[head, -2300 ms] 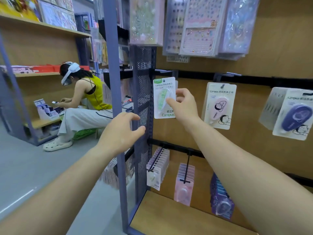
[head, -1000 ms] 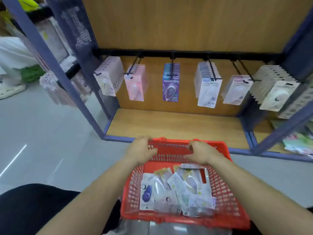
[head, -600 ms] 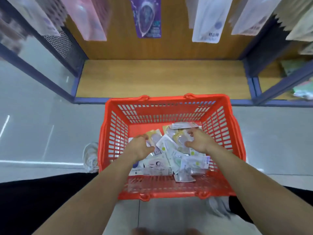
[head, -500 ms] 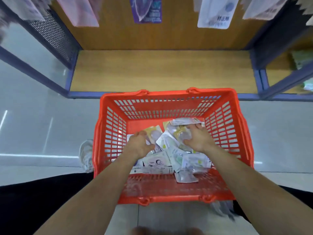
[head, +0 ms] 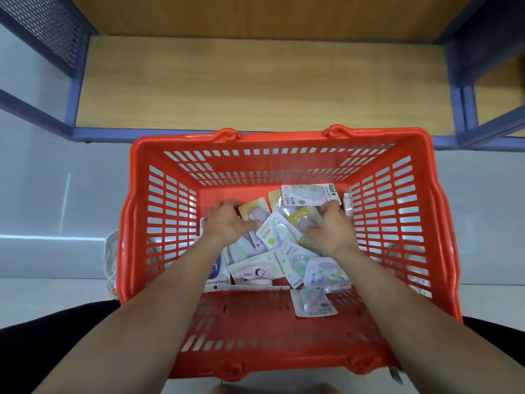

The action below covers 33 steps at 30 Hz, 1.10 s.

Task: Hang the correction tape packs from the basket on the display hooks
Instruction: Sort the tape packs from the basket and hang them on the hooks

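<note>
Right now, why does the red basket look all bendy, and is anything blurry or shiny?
Head view: the wide lens bows the basket rim and shelf frame into curves. Head view: the left hand has slightly blurred fingers; the right hand looks sharper. Head view: pale streaks of glare lie on the floor.

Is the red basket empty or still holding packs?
Not empty: the basket holds a loose pile of correction tape packs, with the left hand and right hand among them.
</note>
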{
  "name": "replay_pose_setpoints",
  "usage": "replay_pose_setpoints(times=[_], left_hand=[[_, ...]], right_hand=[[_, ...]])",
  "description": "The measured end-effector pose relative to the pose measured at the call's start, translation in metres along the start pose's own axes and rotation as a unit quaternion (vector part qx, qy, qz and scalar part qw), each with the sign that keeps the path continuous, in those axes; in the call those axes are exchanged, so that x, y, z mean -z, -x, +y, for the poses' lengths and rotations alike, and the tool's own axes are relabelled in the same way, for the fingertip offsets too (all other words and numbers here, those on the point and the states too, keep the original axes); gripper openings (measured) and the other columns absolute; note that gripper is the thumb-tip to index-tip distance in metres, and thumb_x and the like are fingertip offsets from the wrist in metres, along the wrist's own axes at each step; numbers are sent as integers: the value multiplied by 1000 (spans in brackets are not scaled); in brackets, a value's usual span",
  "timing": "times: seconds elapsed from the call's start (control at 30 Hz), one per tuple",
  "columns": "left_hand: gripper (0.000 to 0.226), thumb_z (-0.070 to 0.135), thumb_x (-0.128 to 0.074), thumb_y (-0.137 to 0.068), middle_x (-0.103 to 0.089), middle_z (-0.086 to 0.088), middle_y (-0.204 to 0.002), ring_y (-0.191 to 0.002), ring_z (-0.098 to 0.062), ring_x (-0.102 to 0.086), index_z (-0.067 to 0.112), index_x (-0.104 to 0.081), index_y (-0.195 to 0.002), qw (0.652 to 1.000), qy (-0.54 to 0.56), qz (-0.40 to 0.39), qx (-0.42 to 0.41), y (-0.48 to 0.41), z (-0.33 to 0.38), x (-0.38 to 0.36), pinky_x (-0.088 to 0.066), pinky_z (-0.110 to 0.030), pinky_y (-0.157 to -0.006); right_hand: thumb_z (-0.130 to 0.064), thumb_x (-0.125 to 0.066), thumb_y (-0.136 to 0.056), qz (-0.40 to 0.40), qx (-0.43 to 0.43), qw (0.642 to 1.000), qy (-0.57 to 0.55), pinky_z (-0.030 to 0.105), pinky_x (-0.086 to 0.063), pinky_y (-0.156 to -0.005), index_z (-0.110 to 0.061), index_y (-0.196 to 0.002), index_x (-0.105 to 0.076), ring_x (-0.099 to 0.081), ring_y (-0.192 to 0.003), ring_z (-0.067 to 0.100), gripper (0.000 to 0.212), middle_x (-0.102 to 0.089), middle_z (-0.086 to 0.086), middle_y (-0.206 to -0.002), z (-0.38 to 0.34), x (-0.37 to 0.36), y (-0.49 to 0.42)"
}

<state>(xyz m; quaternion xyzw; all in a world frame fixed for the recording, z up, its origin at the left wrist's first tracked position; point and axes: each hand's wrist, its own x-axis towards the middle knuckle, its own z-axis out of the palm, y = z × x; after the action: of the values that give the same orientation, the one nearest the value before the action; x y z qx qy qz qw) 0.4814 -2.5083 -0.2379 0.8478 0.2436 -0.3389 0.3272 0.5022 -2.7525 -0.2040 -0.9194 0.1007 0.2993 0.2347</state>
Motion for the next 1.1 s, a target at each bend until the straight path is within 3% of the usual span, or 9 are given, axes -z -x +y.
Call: replay_pose_setpoints(times=[0.1,0.17,0.33,0.43,0.57,0.73,0.87,1.03,1.1], left_hand=[[65,49,-90,-67,-69,-9,-112,-94,-24,-65,17,-65,-119,996,76,-37,-14,-1,0,4,-45,-27,-68],[50,34,-90,-75,-67,-3,-97,-84,-19,-63,16,-63,-113,993,109,-46,-32,3,1,7,-42,-26,-62],[33,9,-87,-78,-64,3,-83,-83,-19,-61,21,-61,-94,976,210,-23,-49,16,0,20,-51,-32,-77],[38,-1,-83,-79,-67,2,-90,-86,-16,-64,11,-60,-106,960,273,23,-60,24,10,34,-51,-21,-75],[45,-11,-79,-78,-69,-15,-106,-98,-25,-66,7,-59,-115,936,335,54,-90,37,27,54,-52,-39,-95],[42,1,-82,-80,-75,-4,-111,-102,-29,-73,11,-65,-117,921,377,32,-90,57,33,64,-59,-53,-92],[53,6,-85,-77,-76,-16,-112,-105,-43,-71,9,-63,-125,900,427,-22,-82,64,32,60,-52,-66,-95],[61,19,-86,-69,-75,-17,-115,-112,-40,-69,6,-65,-125,888,448,-55,-88,63,29,46,-49,-59,-105],[67,29,-92,-67,-76,-13,-116,-112,-33,-71,10,-65,-125,892,437,-73,-91,63,29,41,-49,-55,-107]], right_hand=[[-30,-75,-84,2,7,1000,-28,32,-40,-74,-15,-109,-44,-54,-91,23,43,-59,0,-103,0,2,-1],[-29,-77,-82,-7,18,999,-39,32,-44,-75,-21,-107,-44,-57,-93,21,42,-58,-4,-103,5,3,-3],[-10,-81,-82,-57,61,986,-141,29,-46,-70,-22,-108,-58,-63,-79,13,36,-62,-12,-85,12,8,-1],[-7,-79,-86,-66,116,968,-212,37,-54,-77,-21,-93,-66,-69,-81,18,21,-72,-3,-87,2,15,4],[-5,-73,-91,-45,151,944,-291,25,-54,-64,-18,-99,-67,-69,-78,6,16,-75,-4,-92,-25,29,10],[-5,-68,-95,-90,141,887,-430,31,-58,-79,-16,-104,-69,-73,-90,16,15,-79,0,-96,-49,39,15],[-12,-71,-94,-117,128,884,-434,26,-55,-70,-21,-104,-71,-72,-88,17,13,-77,2,-96,-54,32,16],[-14,-76,-91,-113,96,893,-425,41,-49,-67,-9,-105,-72,-60,-75,29,16,-64,6,-93,-52,20,20],[-14,-78,-89,-118,88,893,-425,37,-48,-63,1,-107,-69,-59,-72,27,25,-61,9,-91,-54,14,19]])
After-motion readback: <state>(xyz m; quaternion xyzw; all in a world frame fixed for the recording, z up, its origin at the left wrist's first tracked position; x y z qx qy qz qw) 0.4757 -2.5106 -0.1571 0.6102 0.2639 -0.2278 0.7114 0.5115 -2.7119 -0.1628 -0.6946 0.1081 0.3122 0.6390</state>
